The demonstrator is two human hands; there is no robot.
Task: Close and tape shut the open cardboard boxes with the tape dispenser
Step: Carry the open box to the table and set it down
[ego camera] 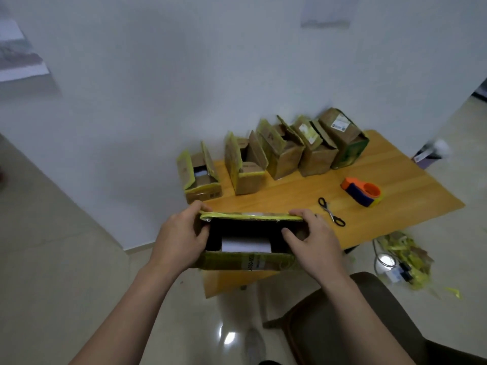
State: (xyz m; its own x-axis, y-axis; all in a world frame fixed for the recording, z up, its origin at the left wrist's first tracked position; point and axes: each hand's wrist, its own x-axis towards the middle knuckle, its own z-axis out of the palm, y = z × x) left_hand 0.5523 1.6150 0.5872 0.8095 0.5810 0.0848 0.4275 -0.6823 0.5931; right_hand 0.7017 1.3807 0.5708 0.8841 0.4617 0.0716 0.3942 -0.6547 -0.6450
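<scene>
The fingers (198,206) of the left hand (181,238) curl over the left end of the far flap (250,216) of a cardboard box (237,260), with the thumb pressed against the box's left end. The right hand (315,245) mirrors it: its fingers hook over the right end of the same flap and its thumb reaches into the opening. Both hands thus grip the box between them.

The box is open at the top and edged with yellow tape, and a white item (246,245) lies inside. It sits over the near corner of the wooden surface (400,180); whether it rests there or is lifted cannot be told.

Farther back, a row of open boxes (286,159), five in all, stands along the wall with flaps raised. The orange and blue tape dispenser (361,192) lies on the surface to the right, well apart from the held box. Black-handled scissors (331,212) lie between them, near the right hand.

A dark chair (369,312) stands below the right forearm, and yellow tape scraps (407,255) litter the floor (66,259) beside the surface.
</scene>
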